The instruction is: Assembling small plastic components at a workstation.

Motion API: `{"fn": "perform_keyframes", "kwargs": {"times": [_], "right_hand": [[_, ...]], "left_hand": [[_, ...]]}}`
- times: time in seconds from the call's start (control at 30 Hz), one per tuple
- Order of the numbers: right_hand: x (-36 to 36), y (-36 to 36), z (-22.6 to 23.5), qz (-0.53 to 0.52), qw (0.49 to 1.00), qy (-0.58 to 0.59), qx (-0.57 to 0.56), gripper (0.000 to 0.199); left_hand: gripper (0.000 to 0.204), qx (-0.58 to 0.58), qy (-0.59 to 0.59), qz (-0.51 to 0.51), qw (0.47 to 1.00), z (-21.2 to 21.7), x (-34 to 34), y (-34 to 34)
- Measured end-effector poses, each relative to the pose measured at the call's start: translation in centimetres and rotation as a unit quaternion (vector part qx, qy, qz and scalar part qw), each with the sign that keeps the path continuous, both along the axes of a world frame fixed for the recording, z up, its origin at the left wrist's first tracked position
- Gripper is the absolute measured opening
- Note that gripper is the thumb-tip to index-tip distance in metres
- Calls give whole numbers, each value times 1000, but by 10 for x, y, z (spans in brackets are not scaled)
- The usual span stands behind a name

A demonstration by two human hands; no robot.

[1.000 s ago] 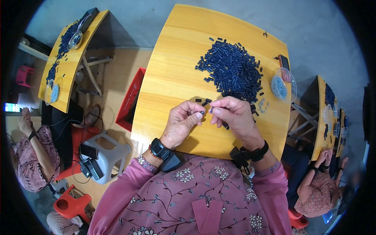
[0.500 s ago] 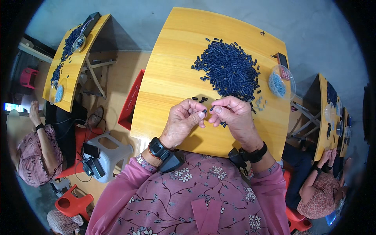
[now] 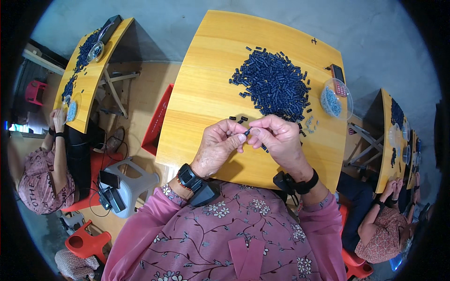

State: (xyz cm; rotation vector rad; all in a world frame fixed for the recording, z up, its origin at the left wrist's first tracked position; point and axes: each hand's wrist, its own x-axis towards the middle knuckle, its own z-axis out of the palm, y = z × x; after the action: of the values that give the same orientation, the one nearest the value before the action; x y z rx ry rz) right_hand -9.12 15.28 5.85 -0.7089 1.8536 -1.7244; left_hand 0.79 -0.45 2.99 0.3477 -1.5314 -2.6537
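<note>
Item: small dark tube [image 3: 247,132], pinched between the fingertips of both hands, just above the near part of the desk [image 3: 197,103].

Left hand [image 3: 218,145]: grip pressed together on the tube's left end, thumb and forefinger closed.

Right hand [image 3: 276,138]: grip pressed together on the tube's right end; whether a second small part sits in this pinch cannot be told.

Beyond the grip: pile [image 3: 274,84] of like dark tubes, well within reach. A few loose tubes [image 3: 238,118] lie just beyond the left fingertips. To the right of the pile, a clear bowl [image 3: 335,99] of small pale pieces.

Either side, well apart: other desks with other people at them.

Handling note (judgement): the piece is tiny, so a short, fingertip-only pinch near each end likely serves best, hands held low over the desk so a dropped piece stays close. Both ends should be kept in line while pressing; a skewed push may slip it free.
</note>
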Motion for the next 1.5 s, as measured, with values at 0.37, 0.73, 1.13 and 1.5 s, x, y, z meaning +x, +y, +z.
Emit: {"fn": "perform_keyframes", "kwargs": {"times": [0.37,0.73,1.13,1.5], "right_hand": [[0,-5,4,13,988,155,12,7],[2,-11,13,29,946,321,35,9],[8,-9,7,65,961,261,56,7],[3,-7,7,56,978,196,54,49]], "left_hand": [[9,-70,20,21,997,2,3,-1],[4,-82,7,51,995,4,9,4],[2,-70,-5,47,996,2,12,4],[10,153,-60,32,986,-5,-1,-1]]}}
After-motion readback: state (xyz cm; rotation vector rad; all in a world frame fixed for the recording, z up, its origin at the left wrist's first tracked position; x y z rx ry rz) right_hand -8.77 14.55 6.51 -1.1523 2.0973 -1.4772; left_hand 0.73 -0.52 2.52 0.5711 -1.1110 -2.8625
